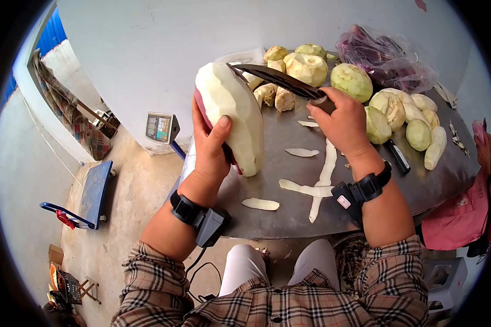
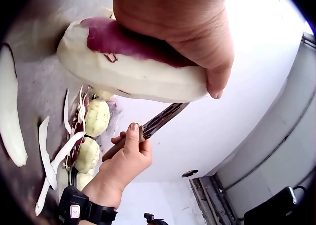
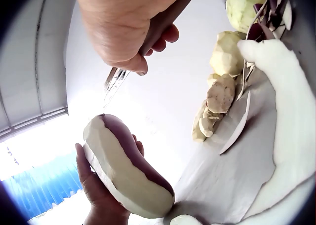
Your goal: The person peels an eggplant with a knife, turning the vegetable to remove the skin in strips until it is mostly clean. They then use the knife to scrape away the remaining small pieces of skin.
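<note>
My left hand (image 1: 208, 150) holds up a large, partly peeled eggplant (image 1: 235, 111), thumb across its near side. Most of its visible flesh is bare and white, while a strip of purple skin (image 2: 131, 46) remains under the palm. In my right hand (image 1: 345, 124) I grip a knife (image 1: 281, 80) by its brown handle (image 3: 165, 20). Its long dark blade points left, the tip overlapping the upper end of the eggplant in the head view. Below both hands, several pale strips of peel (image 1: 327, 163) lie on the metal table (image 1: 256, 223).
Peeled round vegetables (image 1: 352, 82) and cut pieces crowd the table's back and right. Behind them sits a plastic bag (image 1: 387, 57) with purple contents. A black-handled tool (image 1: 399, 157) lies near the right edge. On the left are a scale (image 1: 161, 127) and a blue trolley (image 1: 95, 191).
</note>
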`<move>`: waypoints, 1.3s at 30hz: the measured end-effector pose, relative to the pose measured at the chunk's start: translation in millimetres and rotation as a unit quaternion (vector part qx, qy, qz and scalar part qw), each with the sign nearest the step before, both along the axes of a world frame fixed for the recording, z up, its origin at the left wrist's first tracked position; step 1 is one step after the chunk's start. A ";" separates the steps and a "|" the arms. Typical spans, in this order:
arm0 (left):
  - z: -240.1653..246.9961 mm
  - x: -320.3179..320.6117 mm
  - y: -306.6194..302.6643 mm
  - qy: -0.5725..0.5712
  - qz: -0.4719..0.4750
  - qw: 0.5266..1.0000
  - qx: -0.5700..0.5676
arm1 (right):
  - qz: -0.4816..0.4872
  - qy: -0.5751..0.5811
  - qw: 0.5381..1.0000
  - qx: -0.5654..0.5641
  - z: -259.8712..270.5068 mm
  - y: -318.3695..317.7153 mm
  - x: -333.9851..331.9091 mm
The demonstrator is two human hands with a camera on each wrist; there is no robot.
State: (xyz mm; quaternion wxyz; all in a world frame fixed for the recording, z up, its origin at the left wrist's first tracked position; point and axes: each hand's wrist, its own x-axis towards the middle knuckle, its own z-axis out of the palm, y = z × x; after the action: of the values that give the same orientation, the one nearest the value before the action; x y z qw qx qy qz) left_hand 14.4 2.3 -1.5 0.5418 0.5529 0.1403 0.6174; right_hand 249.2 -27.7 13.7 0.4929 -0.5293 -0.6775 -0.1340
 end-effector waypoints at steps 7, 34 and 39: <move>0.4 -0.2 0.2 0.011 0.037 0.999 0.027 | 0.015 -0.014 0.999 0.042 3.1 -0.9 1.0; 4.7 -1.3 -0.4 -0.001 0.056 0.998 0.038 | -0.063 -0.090 0.992 0.067 4.1 3.7 14.2; 3.6 -1.8 2.8 0.010 0.056 0.997 0.053 | 0.004 -0.045 0.996 0.072 6.8 3.2 11.7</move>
State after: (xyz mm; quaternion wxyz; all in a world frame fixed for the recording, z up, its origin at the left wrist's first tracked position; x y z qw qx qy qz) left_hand 12.6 5.1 2.1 0.4749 0.5785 0.1436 0.6475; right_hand 261.0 -24.5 20.5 0.4989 -0.4834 -0.6897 -0.2043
